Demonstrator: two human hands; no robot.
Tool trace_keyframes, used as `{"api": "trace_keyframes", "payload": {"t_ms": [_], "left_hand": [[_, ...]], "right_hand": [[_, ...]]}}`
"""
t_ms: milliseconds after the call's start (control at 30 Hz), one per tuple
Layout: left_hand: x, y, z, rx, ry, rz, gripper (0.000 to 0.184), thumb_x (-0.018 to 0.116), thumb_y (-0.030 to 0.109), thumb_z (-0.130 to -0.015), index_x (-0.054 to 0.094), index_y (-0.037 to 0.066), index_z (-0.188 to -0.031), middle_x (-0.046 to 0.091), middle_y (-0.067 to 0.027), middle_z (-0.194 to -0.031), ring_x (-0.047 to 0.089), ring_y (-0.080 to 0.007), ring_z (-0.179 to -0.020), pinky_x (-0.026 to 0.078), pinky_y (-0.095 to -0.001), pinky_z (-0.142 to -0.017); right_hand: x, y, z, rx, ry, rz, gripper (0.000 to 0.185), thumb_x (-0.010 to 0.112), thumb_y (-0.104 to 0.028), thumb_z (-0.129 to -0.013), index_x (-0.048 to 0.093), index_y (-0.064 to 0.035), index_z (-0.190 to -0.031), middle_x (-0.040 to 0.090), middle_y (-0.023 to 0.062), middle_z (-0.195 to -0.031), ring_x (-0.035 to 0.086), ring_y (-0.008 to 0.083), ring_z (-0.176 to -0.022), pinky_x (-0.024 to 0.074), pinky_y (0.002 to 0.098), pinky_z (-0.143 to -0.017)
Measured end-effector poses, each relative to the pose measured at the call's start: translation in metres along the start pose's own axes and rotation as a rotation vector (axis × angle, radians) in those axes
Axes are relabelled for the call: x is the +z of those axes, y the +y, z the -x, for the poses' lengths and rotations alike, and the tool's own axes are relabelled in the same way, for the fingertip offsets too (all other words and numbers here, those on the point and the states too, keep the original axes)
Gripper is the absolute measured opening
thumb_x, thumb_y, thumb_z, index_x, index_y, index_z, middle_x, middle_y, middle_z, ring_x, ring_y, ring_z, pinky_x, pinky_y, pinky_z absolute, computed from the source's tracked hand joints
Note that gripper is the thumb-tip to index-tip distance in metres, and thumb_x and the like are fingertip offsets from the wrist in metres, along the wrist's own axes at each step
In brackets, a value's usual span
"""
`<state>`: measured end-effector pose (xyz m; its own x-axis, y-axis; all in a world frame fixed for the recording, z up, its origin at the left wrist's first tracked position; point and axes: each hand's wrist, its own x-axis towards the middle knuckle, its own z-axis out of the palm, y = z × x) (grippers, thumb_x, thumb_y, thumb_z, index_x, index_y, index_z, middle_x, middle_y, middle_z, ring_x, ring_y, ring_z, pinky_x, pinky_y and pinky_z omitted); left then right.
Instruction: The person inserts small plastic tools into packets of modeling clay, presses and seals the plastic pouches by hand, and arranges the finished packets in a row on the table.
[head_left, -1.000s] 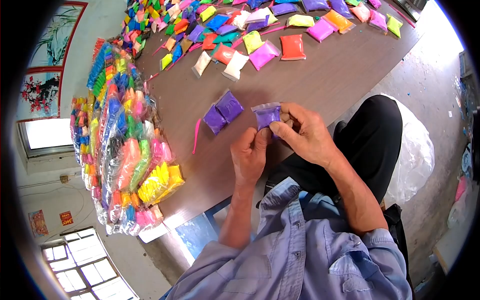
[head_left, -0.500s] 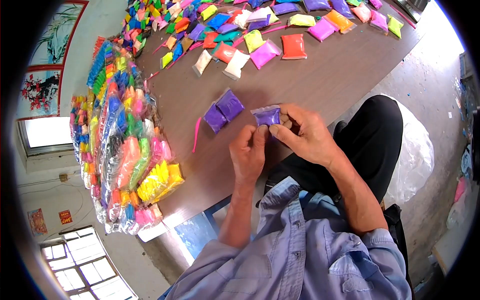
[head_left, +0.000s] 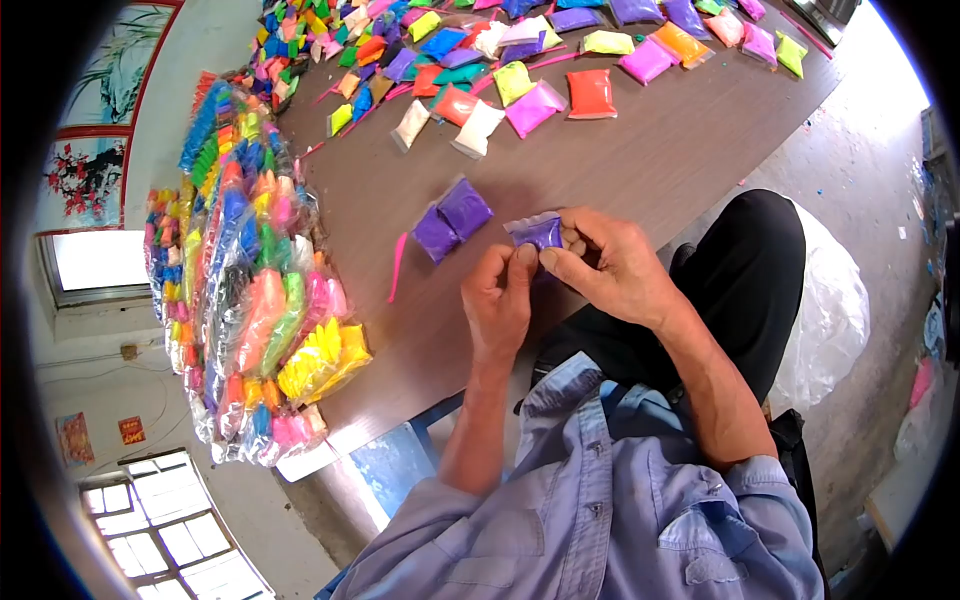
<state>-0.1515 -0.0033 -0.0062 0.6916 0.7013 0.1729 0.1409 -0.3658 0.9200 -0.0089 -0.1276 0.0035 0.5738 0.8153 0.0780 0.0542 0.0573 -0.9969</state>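
Between my two hands is a small purple clay packet (head_left: 538, 232) in clear wrap, held above the table's near edge. My left hand (head_left: 498, 298) pinches its lower left corner with thumb and finger. The thumb of my right hand (head_left: 615, 262) presses on the packet's lower right side, with its fingers curled at the upper right. Two more purple packets (head_left: 452, 220) lie side by side on the table, just left of my hands. Near them is a thin pink strip (head_left: 398, 268).
Many colourful packets (head_left: 480, 130) are spread over the far part of the brown table (head_left: 620, 165). Large clear bags of coloured packets (head_left: 260, 290) are piled along the left edge. White plastic sheeting (head_left: 825, 300) hangs beside my right knee.
My hands keep hold of the purple packet in nearly the same place, and its near side tips slightly. The rest of the view shifts a little.
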Motion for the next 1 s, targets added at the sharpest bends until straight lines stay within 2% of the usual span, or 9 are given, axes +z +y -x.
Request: {"api": "trace_keyframes", "payload": {"t_ms": [167, 233, 367, 533, 667, 767, 900, 967, 1000], "left_hand": [[0.001, 0.005, 0.000, 0.006, -0.001, 0.002, 0.031, 0.070, 0.023, -0.107, 0.063, 0.000, -0.088, 0.058, 0.0032, -0.077, 0.047, -0.0059, -0.075, 0.040, -0.0259, -0.064], [0.004, 0.008, -0.001, -0.047, -0.017, 0.124, 0.033, 0.071, 0.025, -0.107, 0.064, 0.000, -0.087, 0.059, 0.0043, -0.080, 0.048, -0.0060, -0.077, 0.041, -0.0261, -0.065], [0.009, 0.013, -0.001, -0.040, 0.034, 0.189, 0.034, 0.071, 0.027, -0.107, 0.063, 0.000, -0.087, 0.057, 0.0061, -0.080, 0.047, -0.0048, -0.077, 0.039, -0.0255, -0.064], [0.000, -0.004, -0.001, -0.019, -0.027, 0.163, 0.033, 0.067, 0.021, -0.108, 0.056, 0.006, -0.081, 0.047, 0.0101, -0.078, 0.037, -0.0026, -0.075, 0.030, -0.0247, -0.063], [0.002, -0.003, -0.001, 0.026, 0.019, 0.152, 0.037, 0.071, 0.023, -0.106, 0.058, 0.004, -0.078, 0.042, 0.0096, -0.072, 0.036, -0.0032, -0.070, 0.028, -0.0266, -0.058], [0.001, 0.003, 0.000, 0.031, 0.020, 0.063, 0.030, 0.070, 0.021, -0.107, 0.063, 0.002, -0.084, 0.048, 0.0086, -0.074, 0.040, -0.0025, -0.070, 0.032, -0.0241, -0.059], [0.003, 0.001, 0.004, -0.084, 0.103, 0.346, 0.019, 0.070, 0.017, -0.106, 0.072, -0.001, -0.101, 0.065, 0.0037, -0.084, 0.053, -0.0034, -0.073, 0.043, -0.0219, -0.065], [-0.006, 0.002, 0.005, -0.120, 0.154, 0.404, 0.018, 0.070, 0.016, -0.105, 0.074, -0.002, -0.107, 0.070, 0.0016, -0.088, 0.058, -0.0044, -0.075, 0.047, -0.0219, -0.067], [-0.015, 0.011, 0.003, -0.122, 0.209, 0.312, 0.017, 0.072, 0.016, -0.104, 0.074, -0.001, -0.108, 0.071, 0.0004, -0.089, 0.059, -0.0053, -0.076, 0.049, -0.0233, -0.069]], "right_hand": [[0.004, 0.008, -0.003, 0.027, 0.038, 0.005, 0.020, 0.075, -0.013, -0.098, 0.069, 0.0024, -0.109, 0.057, 0.0023, -0.074, 0.051, 0.0098, -0.066, 0.0463, 0.0309, -0.060], [0.006, 0.018, -0.005, -0.021, 0.057, -0.150, 0.018, 0.074, -0.012, -0.099, 0.069, 0.0029, -0.108, 0.057, 0.0003, -0.074, 0.051, 0.0087, -0.066, 0.0451, 0.0304, -0.060], [-0.001, 0.010, -0.003, 0.030, -0.012, -0.179, 0.017, 0.073, -0.011, -0.100, 0.069, 0.0034, -0.108, 0.058, -0.0008, -0.075, 0.051, 0.0080, -0.067, 0.0445, 0.0303, -0.060], [0.004, 0.009, -0.003, -0.035, -0.025, -0.040, 0.018, 0.071, -0.014, -0.101, 0.070, 0.0028, -0.107, 0.058, -0.0004, -0.074, 0.051, 0.0077, -0.067, 0.0445, 0.0300, -0.060], [0.002, 0.004, -0.001, -0.023, -0.018, 0.040, 0.021, 0.070, -0.017, -0.102, 0.072, 0.0030, -0.109, 0.059, -0.0006, -0.074, 0.052, 0.0068, -0.066, 0.0443, 0.0287, -0.059], [0.006, 0.004, -0.001, 0.030, 0.017, -0.116, 0.023, 0.071, -0.015, -0.101, 0.072, 0.0040, -0.113, 0.062, -0.0010, -0.075, 0.053, 0.0056, -0.066, 0.0446, 0.0265, -0.059], [-0.005, 0.003, -0.001, 0.126, 0.157, -0.247, 0.018, 0.074, -0.009, -0.097, 0.074, 0.0029, -0.110, 0.063, -0.0013, -0.077, 0.058, 0.0059, -0.070, 0.0463, 0.0248, -0.062], [-0.023, -0.001, -0.002, -0.167, 0.385, 0.143, 0.014, 0.075, -0.006, -0.094, 0.075, 0.0001, -0.107, 0.066, 0.0026, -0.082, 0.061, 0.0102, -0.072, 0.0481, 0.0262, -0.064], [-0.033, -0.013, -0.003, -0.212, 0.429, 0.297, 0.014, 0.075, -0.004, -0.092, 0.075, -0.0004, -0.105, 0.067, 0.0048, -0.086, 0.062, 0.0127, -0.073, 0.0489, 0.0267, -0.066]]}}
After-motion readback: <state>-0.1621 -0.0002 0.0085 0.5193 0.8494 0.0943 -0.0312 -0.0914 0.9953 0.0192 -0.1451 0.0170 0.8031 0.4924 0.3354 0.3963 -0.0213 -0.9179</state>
